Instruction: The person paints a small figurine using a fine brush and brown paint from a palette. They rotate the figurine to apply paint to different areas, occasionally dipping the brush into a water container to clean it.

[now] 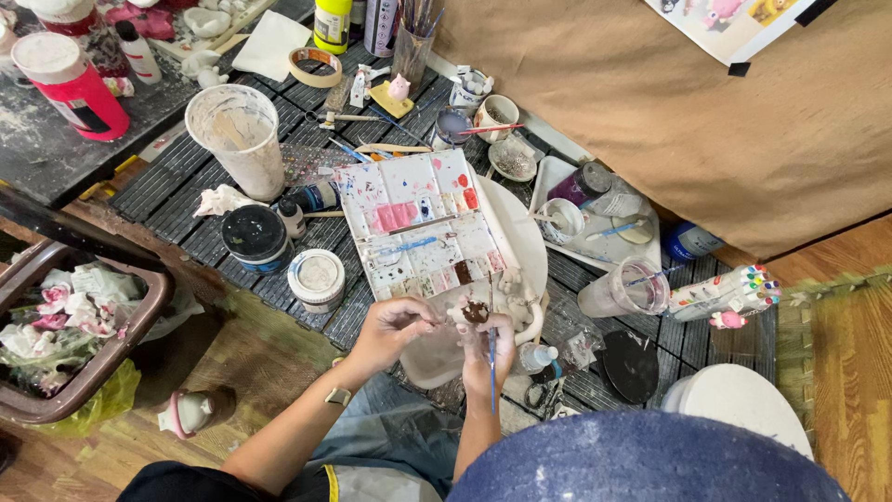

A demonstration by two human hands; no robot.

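Spreading beyond the fingers, a dark slatted mat (232, 200) carries the clutter. Just past the fingertips lies the paint palette (423, 223), its wells smeared pink, red and blue, on a white round board (525, 228). Off to the left of the left hand stand a tall plastic cup (237, 135), a black-lidded jar (253, 234) and a white-lidded jar (316, 277). The left hand (388, 327) curls its fingers closed around a small pale clay figure (476, 310), partly painted brown, held between both hands. The right hand (487, 351) pinches a thin paintbrush (491, 349), whose tip touches the figure.
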